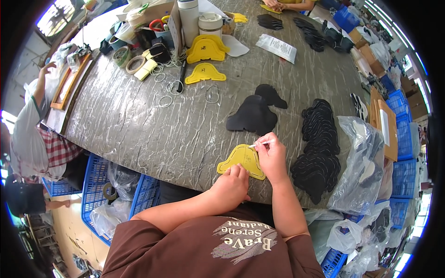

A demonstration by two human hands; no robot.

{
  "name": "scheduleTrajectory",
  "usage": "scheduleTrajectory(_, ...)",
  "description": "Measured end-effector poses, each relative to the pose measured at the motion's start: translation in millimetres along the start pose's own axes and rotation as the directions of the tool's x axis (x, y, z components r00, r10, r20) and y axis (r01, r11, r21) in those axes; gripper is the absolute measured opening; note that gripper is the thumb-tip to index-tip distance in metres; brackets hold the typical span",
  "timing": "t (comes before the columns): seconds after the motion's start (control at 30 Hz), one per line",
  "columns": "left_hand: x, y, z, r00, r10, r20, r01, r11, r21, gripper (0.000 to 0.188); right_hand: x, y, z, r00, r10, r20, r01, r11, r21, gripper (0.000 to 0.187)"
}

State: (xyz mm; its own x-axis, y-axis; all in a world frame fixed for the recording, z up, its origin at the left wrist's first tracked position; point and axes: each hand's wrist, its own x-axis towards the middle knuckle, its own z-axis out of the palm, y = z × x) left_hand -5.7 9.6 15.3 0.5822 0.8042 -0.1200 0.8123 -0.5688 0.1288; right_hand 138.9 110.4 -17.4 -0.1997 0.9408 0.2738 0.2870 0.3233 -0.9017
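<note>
A yellow template (244,156) with rounded lobes and slots along its edge lies at the table's near edge. Bent fingers of my left hand (233,184) press down on its lower part, closed together. A slim white pen (263,144) is pinched in my right hand (272,160), its tip at the template's upper right edge. Whatever lies under the template is mostly hidden. Just beyond, black cut pieces (252,115) rest partly overlapped. To the right of my right hand, a long row of similar black pieces (320,139) lies fanned out.
More yellow templates (205,73) sit farther back, beside rubber bands, tape rolls (135,65) and a white cup (188,21). A clear plastic bag (359,162) lies at the right edge. Blue crates (95,192) stand below the left edge. Another person's hands (274,5) work at the far side.
</note>
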Motion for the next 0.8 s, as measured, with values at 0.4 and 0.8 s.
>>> scheduleTrajectory(0.4,0.4,0.1,-0.1,1.000,-0.007,0.003,0.007,1.000,-0.007,0.075,-1.2,-3.2,-0.1,1.000,-0.008,-0.016,0.008,1.000,-0.006,0.010)
scheduleTrajectory(0.8,0.4,-0.3,-1.0,1.000,-0.003,-0.010,0.003,1.000,0.002,0.075,-2.4,-3.2,3.4,1.000,-0.003,0.019,0.004,0.998,-0.068,0.010)
